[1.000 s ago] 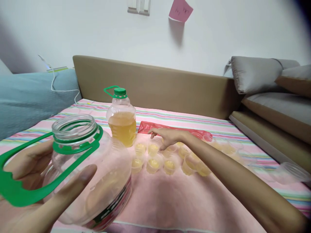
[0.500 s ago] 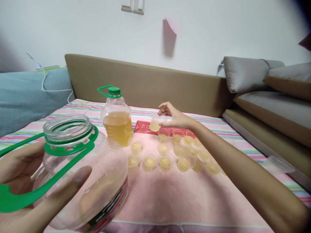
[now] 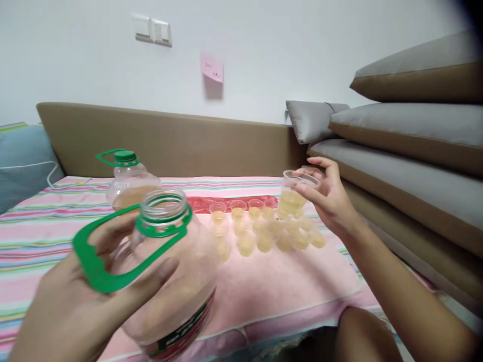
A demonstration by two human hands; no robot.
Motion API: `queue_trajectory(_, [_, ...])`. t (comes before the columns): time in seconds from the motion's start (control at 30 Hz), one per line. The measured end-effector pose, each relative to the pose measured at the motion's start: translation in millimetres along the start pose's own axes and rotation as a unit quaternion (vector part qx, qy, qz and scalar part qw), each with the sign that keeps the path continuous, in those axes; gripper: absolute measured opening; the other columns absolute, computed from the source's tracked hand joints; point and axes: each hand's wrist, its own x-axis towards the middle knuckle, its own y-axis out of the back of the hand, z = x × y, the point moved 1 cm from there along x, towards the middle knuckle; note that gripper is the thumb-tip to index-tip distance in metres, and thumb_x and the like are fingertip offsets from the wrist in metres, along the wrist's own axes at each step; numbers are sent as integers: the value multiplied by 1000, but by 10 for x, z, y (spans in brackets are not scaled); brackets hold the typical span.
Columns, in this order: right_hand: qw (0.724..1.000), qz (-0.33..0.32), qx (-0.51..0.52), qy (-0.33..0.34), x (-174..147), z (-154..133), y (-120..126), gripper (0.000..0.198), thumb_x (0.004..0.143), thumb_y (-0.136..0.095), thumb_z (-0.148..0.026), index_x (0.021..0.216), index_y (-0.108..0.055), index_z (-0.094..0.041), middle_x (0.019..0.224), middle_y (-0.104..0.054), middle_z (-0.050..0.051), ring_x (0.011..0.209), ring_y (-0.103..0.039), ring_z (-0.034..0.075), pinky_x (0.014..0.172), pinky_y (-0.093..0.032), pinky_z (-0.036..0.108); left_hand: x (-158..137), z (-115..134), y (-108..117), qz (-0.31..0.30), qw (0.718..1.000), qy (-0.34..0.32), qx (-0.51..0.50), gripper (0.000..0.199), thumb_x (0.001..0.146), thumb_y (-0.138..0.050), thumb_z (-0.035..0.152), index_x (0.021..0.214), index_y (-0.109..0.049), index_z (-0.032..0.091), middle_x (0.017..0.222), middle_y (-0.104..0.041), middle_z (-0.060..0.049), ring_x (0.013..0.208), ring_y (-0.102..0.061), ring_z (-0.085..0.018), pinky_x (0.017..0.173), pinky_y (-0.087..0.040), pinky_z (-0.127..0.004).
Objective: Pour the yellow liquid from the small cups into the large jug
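My left hand (image 3: 86, 286) is wrapped round a large clear plastic bottle (image 3: 188, 271) with a wide uncapped mouth and a green carry handle. The bottle leans slightly in the near left, and no liquid can be made out in it. My right hand (image 3: 328, 196) grips a clear plastic cup (image 3: 291, 198) partly filled with pale yellow liquid, raised above the right side of the cup rows. Below it, several small cups of yellow liquid (image 3: 246, 244) stand in rows on a pink cloth (image 3: 264, 296). Behind my left hand is a second bottle (image 3: 132, 178), green-capped, with amber liquid.
A red plastic sheet or bag (image 3: 198, 203) lies behind the cups. Stacked grey-brown cushions (image 3: 411, 156) rise on the right, a brown headboard (image 3: 169, 146) at the back. A blue cushion (image 3: 30, 161) with a white cable is at left. My knee shows at the front edge.
The view has turned right. My right hand has carried its cup from behind the rows to their right side, closer to me. My left hand still holds the uncapped bottle.
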Motion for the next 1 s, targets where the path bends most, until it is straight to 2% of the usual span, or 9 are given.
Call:
queue_trajectory(0.07, [1000,14,-1,-18,-206,-12,188,80,82,-94,-49,135,-36,-30,127,-57,8,120,-66,26,106,-61,41,-23,152,-233,-37,997,-8,-66,75,65,-91,75,126,-73,34,132,-79,-2,123,-74,-44,107,-64,-61])
queue_trajectory(0.2, [999,32,12,-39,-485,2,439,80,84,-96,-45,136,-38,-30,130,-60,10,107,-70,22,93,-63,32,-53,374,-654,-123,974,-34,-185,67,74,-94,59,129,-71,28,139,-76,-8,135,-68,-40,114,-59,-52])
queue_trajectory(0.3, [997,41,43,-46,-567,15,511,79,85,-97,-42,137,-39,-29,131,-62,10,108,-70,20,93,-61,28,-78,436,-922,-150,963,-47,-220,66,75,-95,57,129,-70,26,142,-74,-10,137,-66,-40,111,-60,-49])
queue_trajectory(0.43, [994,50,80,-50,-558,2,496,77,87,-98,-41,135,-39,-29,134,-62,10,110,-70,19,97,-60,27,-126,400,-1190,-172,951,-27,-255,70,76,-95,56,132,-67,24,145,-72,-13,142,-63,-40,109,-60,-47])
queue_trajectory(0.63, [993,47,98,-47,-394,-91,346,78,83,-99,-43,132,-40,-28,133,-63,10,108,-70,21,95,-60,32,-145,321,-1290,-153,953,-17,-262,73,77,-95,58,135,-67,24,148,-71,-12,142,-62,-39,115,-54,-48])
queue_trajectory(0.77, [992,40,111,-48,-214,-191,155,76,81,-97,-46,129,-41,-28,132,-64,10,118,-68,26,100,-59,38,-119,340,-1276,-162,948,-25,-272,65,82,-92,55,135,-70,25,143,-74,-9,140,-64,-35,116,-51,-45])
queue_trajectory(0.87, [990,11,133,-47,-72,-248,-21,77,80,-97,-45,128,-39,-27,130,-66,9,122,-67,27,104,-58,42,-94,352,-1260,-155,945,-18,-286,64,82,-92,53,135,-71,25,141,-75,-8,138,-65,-34,116,-50,-44])
queue_trajectory(1.0, [987,-31,153,-39,78,-279,-248,77,79,-98,-43,125,-39,-25,126,-68,8,118,-68,24,105,-57,39,-54,353,-1233,-146,940,-24,-306,61,83,-92,51,133,-71,22,140,-75,-10,137,-65,-34,117,-50,-45])
